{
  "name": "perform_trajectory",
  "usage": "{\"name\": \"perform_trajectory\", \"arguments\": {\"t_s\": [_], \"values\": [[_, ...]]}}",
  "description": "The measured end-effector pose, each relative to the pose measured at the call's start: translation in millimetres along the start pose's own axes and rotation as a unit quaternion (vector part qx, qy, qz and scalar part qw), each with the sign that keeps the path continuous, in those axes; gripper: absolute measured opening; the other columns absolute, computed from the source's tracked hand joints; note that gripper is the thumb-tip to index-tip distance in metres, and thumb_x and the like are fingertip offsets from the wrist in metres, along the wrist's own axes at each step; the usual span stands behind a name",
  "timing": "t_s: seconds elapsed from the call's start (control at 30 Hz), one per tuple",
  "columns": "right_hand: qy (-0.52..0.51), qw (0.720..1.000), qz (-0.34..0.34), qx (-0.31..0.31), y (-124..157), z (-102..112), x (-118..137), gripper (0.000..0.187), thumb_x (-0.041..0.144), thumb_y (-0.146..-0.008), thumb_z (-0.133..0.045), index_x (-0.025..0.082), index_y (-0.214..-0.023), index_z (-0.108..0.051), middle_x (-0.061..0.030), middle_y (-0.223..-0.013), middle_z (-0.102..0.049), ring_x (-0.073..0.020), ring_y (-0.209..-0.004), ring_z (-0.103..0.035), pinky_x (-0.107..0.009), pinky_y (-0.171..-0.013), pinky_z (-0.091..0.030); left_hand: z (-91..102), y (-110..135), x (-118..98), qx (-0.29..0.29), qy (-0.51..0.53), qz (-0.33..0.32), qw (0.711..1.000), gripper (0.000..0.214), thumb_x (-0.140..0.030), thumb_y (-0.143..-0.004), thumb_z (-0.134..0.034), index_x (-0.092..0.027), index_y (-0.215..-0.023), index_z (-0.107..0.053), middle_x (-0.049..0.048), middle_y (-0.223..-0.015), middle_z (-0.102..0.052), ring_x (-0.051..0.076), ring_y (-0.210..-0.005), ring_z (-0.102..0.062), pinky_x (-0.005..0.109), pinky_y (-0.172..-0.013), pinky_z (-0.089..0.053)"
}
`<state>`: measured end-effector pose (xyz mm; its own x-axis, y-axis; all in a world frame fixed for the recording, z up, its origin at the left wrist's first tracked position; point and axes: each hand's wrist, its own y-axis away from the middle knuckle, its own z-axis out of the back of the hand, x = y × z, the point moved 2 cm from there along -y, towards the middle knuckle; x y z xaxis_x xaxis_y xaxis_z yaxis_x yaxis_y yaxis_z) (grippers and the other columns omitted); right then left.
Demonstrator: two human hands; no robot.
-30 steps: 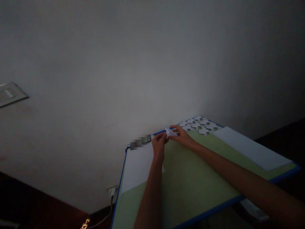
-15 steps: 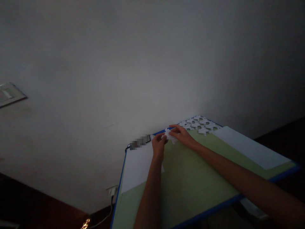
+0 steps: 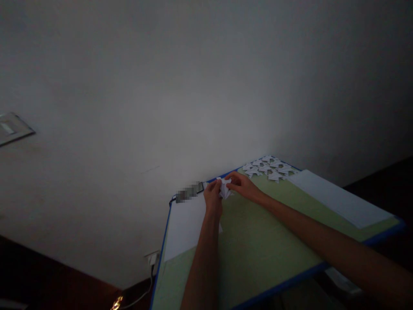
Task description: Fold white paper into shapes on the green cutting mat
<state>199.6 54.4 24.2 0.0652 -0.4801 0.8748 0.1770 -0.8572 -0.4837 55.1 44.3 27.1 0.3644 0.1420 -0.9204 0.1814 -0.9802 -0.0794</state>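
A small folded white paper star [image 3: 225, 189], creased and pointed, is held up between both hands near the table's back edge. My left hand [image 3: 213, 194] pinches its left side, thumb against the paper. From the right, my right hand [image 3: 242, 186] grips the other side with thumb and fingers. Parts of the star are hidden behind the fingers. Several similar folded paper stars [image 3: 275, 175] lie grouped at the table's far right corner, beyond my right hand.
The green table [image 3: 267, 241] has a blue rim and stands against a grey wall [image 3: 200, 86]. White sheets [image 3: 185, 226] lie on the left, and more white paper [image 3: 338, 198] on the right. A blurred-out device [image 3: 189, 192] with a cable sits at the back left edge. A wall socket [image 3: 152, 259] holds a plug.
The paper star has been turned in my hands, so its creased face and points show more plainly. My right hand has shifted slightly left and down.
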Motion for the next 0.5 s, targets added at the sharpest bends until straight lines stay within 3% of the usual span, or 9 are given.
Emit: {"name": "perform_trajectory", "arguments": {"t_s": [0.17,0.37,0.5], "values": [[-0.009,1.0,-0.006,-0.013,-1.4,3.8,-2.1,0.029,0.037,-0.077,-0.073,0.021,-0.099,-0.063,0.0008,-0.078,-0.065,-0.017,-0.074,-0.068,-0.031,-0.068,-0.054,0.5,3.5,-3.6,0.025,-0.034,0.044,0.998,0.045,-0.042,-0.052,-0.092,-0.014,-0.082,-0.072,0.0025,-0.074,-0.066,0.013,-0.065,-0.06,0.026,-0.06,-0.047],[-0.028,0.999,-0.042,0.011,-2.8,4.2,-2.1,0.031,0.047,-0.078,-0.073,0.02,-0.088,-0.062,-0.0014,-0.082,-0.069,-0.0166,-0.072,-0.07,-0.028,-0.066,-0.052,3.7,0.8,-4.7,0.01,-0.022,0.026,0.999,0.039,-0.036,-0.05,-0.092,-0.013,-0.073,-0.071,0.0025,-0.07,-0.067,0.012,-0.06,-0.058,0.025,-0.058,-0.044],[-0.035,0.996,-0.083,0.028,-0.3,6.1,3.4,0.031,0.048,-0.081,-0.071,0.021,-0.092,-0.063,-0.0022,-0.089,-0.071,-0.0153,-0.074,-0.071,-0.025,-0.064,-0.049,4.7,-3.3,-4.2,0.008,-0.013,0.023,1.0,0.035,-0.031,-0.049,-0.09,-0.012,-0.07,-0.07,0.0015,-0.065,-0.066,0.012,-0.056,-0.057,0.026,-0.058,-0.044]]}}
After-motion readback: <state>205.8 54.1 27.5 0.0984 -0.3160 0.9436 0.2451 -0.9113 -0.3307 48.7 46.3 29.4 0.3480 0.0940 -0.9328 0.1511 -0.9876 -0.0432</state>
